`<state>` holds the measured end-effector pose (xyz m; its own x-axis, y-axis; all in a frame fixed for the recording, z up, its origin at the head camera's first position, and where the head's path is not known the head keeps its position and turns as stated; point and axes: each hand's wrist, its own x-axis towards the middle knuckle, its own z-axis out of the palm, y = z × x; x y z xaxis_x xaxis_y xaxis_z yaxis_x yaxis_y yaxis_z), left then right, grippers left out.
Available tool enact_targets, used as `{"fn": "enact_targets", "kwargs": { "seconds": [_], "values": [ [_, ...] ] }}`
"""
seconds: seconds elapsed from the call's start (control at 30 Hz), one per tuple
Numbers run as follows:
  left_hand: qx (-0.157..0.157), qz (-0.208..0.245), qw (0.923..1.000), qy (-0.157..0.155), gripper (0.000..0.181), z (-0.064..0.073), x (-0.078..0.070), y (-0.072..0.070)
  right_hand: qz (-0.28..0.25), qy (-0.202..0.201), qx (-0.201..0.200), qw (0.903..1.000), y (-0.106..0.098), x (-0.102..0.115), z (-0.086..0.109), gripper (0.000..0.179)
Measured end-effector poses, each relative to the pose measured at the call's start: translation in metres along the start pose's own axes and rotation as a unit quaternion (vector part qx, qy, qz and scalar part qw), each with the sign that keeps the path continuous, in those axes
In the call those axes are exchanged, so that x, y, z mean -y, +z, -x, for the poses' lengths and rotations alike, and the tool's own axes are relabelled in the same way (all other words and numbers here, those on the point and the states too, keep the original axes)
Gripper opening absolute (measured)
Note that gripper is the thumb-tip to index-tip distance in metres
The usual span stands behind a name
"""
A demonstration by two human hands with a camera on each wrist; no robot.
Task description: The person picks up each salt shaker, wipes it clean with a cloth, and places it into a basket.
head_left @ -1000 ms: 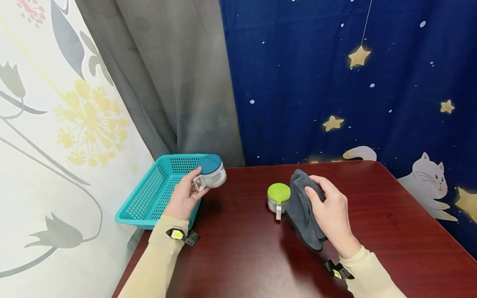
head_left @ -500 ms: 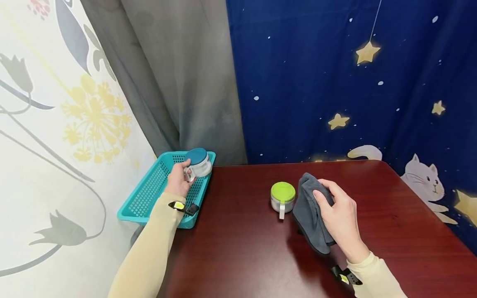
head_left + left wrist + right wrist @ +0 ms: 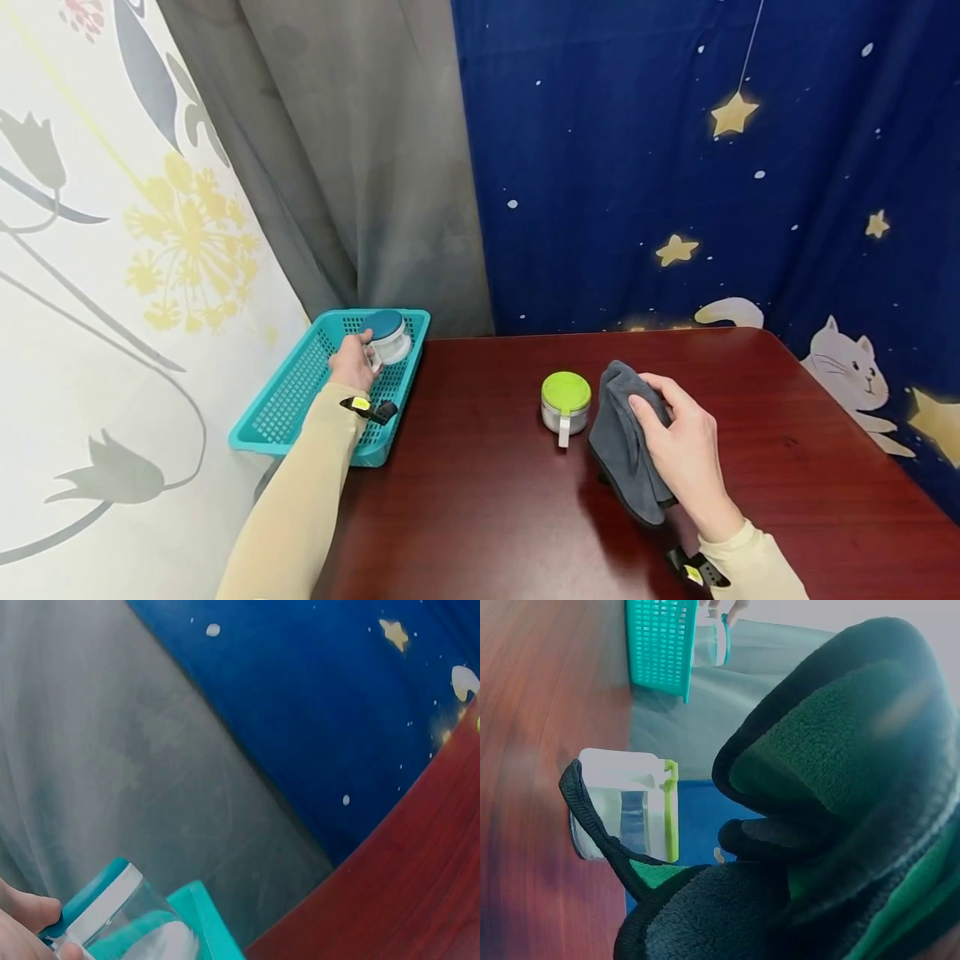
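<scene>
At the far right end of the turquoise basket [image 3: 300,367], in the head view, clasps a blue-lidded jar [image 3: 390,343] by its white handle with the left hand [image 3: 351,364]. Pinches a bunched grey cloth [image 3: 630,450] between thumb and fingers of the right hand [image 3: 682,442], above the dark red table [image 3: 465,500] and just right of an upright green-lidded jar [image 3: 565,408]. From the left wrist, shows more of the held jar: a clear wall with turquoise behind it, a white band under the lid, a digit [image 3: 34,909] pressed to the lid's edge. From the right wrist, shows the cloth's green fleecy side [image 3: 810,742], unseen from the head, plus black edging and a dark loop [image 3: 587,808] hanging across part of the green-lidded jar. Catches too, sideways at the top, the held jar mostly above the basket's rim, with fingertips at its lid. Cannot tell from any view whether touching the basket's floor.
</scene>
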<state>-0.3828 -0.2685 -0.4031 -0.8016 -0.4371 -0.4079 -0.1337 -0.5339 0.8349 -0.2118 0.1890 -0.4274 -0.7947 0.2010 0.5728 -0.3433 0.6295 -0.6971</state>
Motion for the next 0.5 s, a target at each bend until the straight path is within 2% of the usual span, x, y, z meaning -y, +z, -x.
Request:
{"fn": "enact_targets", "kwargs": {
  "seconds": [0.13, 0.33, 0.43, 0.5],
  "values": [
    [-0.015, -0.016, 0.9997, -0.014, 0.058, -0.01, 0.006, -0.009, 0.002, 0.002, 0.005, 1.0, 0.001, -0.001, 0.002, 0.031],
    [-0.056, -0.037, 0.9974, -0.026, 0.05, -0.031, 0.009, -0.022, -0.002, -0.002, 0.012, 0.9999, 0.004, -0.001, 0.004, 0.031],
    [-0.075, -0.035, 0.9961, -0.033, 0.036, -0.043, 0.009, -0.027, -0.005, 0.001, 0.015, 0.9999, 0.005, -0.001, 0.005, 0.031],
    [-0.08, -0.009, 0.9963, -0.03, 0.027, -0.049, 0.009, -0.031, -0.008, 0.002, 0.018, 0.9998, 0.006, -0.001, 0.006, 0.031]
  ]
}}
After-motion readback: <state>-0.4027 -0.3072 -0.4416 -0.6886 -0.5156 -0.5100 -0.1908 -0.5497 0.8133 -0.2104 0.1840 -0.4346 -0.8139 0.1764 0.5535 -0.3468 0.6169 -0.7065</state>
